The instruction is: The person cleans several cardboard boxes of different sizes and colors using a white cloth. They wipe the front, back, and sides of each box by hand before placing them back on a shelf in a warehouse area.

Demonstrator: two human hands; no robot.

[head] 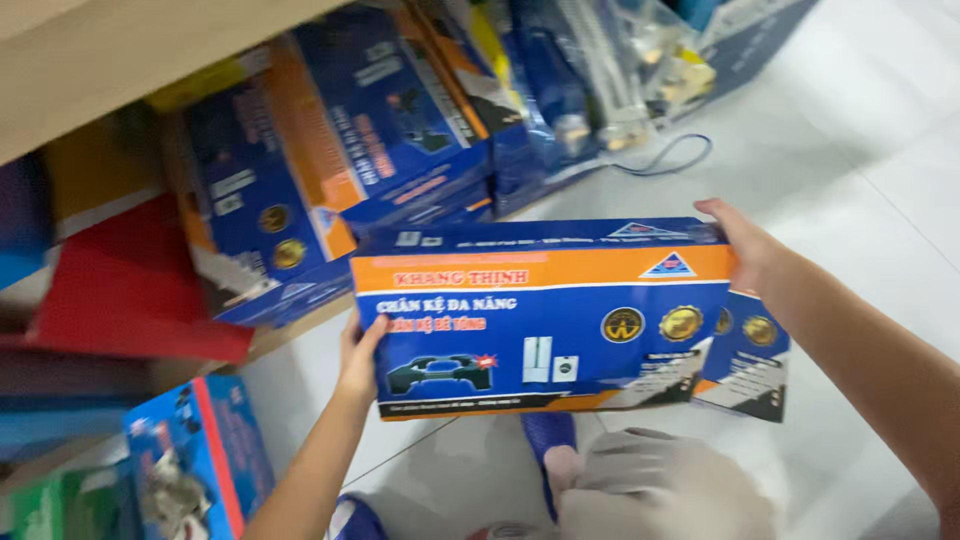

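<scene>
Holding a long blue and orange box (545, 320) out in front of me, I have it clamped lengthwise between my two hands, its printed face turned up toward me. My left hand (360, 350) presses the box's left end, fingers curled round the lower corner. My right hand (745, 245) is wrapped over the upper right end, thumb on top. A second box of the same kind (750, 360) sits just behind the first, peeking out past its right edge, under my right wrist; whether my fingers hold it too, I cannot tell. Below the box are my knee in pale cloth (660, 485) and a blue slipper (550, 440) on the white tiled floor (860, 130). Farther off, matching boxes (340, 150) lie stacked under a wooden shelf (120, 60), with a dark cord (670, 155) beyond.
</scene>
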